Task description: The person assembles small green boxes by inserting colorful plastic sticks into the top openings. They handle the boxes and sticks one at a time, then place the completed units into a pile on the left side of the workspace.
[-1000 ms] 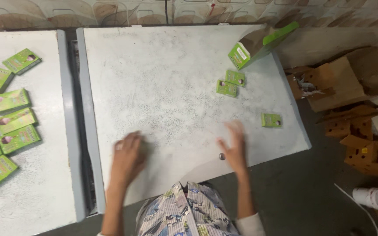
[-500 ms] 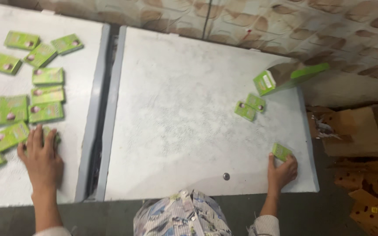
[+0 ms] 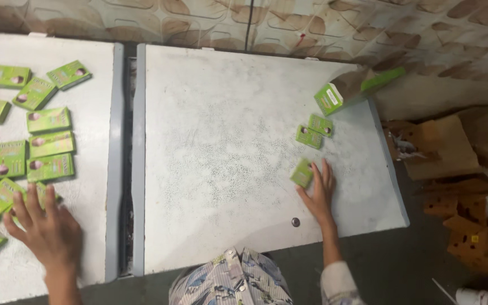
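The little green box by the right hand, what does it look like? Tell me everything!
The little green box is small, flat and rectangular, and looks like thin printed cardboard. It lies tilted on the speckled white table, closed as far as shows. The right hand rests flat beside it, fingertips touching its edge. Two similar boxes lie just beyond, apart from it.
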